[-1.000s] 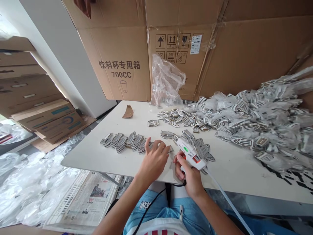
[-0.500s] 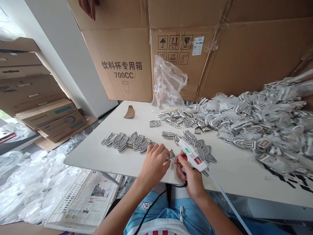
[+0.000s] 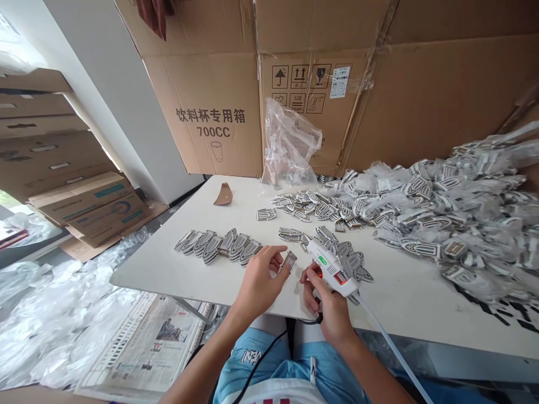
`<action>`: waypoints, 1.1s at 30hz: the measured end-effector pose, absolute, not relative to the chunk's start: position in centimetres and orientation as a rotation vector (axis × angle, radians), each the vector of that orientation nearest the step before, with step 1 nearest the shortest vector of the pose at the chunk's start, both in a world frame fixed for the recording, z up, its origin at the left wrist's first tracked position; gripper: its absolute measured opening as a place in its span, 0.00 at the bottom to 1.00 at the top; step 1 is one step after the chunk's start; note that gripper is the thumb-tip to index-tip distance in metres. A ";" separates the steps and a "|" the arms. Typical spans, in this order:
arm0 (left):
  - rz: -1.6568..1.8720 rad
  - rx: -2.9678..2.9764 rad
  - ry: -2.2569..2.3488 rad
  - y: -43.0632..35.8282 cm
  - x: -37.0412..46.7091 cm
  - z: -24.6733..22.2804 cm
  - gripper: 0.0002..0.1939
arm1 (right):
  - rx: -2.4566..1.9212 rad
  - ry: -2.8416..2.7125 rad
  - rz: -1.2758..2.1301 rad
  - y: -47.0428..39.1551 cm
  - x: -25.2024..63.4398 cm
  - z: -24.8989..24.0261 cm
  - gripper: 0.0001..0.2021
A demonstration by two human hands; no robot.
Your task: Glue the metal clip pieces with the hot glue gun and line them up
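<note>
My left hand (image 3: 265,275) pinches a small grey metal buckle (image 3: 288,260) between thumb and fingers, above the front of the white table (image 3: 202,213). In my right hand (image 3: 326,306) is a white hot glue gun (image 3: 330,266) with a green label, its nozzle pointing forward and left. A pale glue stick (image 3: 389,342) trails from the gun's rear. To the left of my left hand, overlapping stacks of flat metal buckle pieces (image 3: 219,245) form a row. More loose pieces (image 3: 356,264) lie behind and beside the glue gun, partly hidden by it.
A large heap of plastic-wrapped metal pieces (image 3: 442,196) covers the table's right side. Behind stand tall cardboard panels (image 3: 214,84) and a crumpled clear bag (image 3: 288,146). A cardboard scrap (image 3: 223,194) lies at the back left. A black cable (image 3: 265,353) crosses my lap.
My left hand has turned and lifted, bringing the pinched buckle up from the tabletop into clearer view. My right hand and the glue gun have stayed nearly still.
</note>
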State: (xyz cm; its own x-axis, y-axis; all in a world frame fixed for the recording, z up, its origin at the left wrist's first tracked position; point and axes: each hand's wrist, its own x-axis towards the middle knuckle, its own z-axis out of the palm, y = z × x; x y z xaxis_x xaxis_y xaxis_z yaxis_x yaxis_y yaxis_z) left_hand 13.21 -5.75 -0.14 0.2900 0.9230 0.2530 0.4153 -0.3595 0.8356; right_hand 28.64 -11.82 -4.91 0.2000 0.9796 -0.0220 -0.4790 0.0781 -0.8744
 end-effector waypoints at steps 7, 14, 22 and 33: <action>1.198 1.417 1.059 -5.1 12.7 0.6 0.18 | -0.895 -0.806 1.281 -11.9 28.7 -5.1 0.19; 1.240 1.297 1.092 -5.0 12.4 0.9 0.21 | -0.953 -0.917 1.337 -12.2 28.8 -5.1 0.21; 1.235 1.267 1.072 -5.3 12.4 1.3 0.22 | -0.981 -0.953 1.377 -12.4 28.9 -4.6 0.21; 1.237 1.365 1.080 -5.9 12.6 1.5 0.20 | -0.988 -0.951 1.380 -12.3 28.9 -5.1 0.22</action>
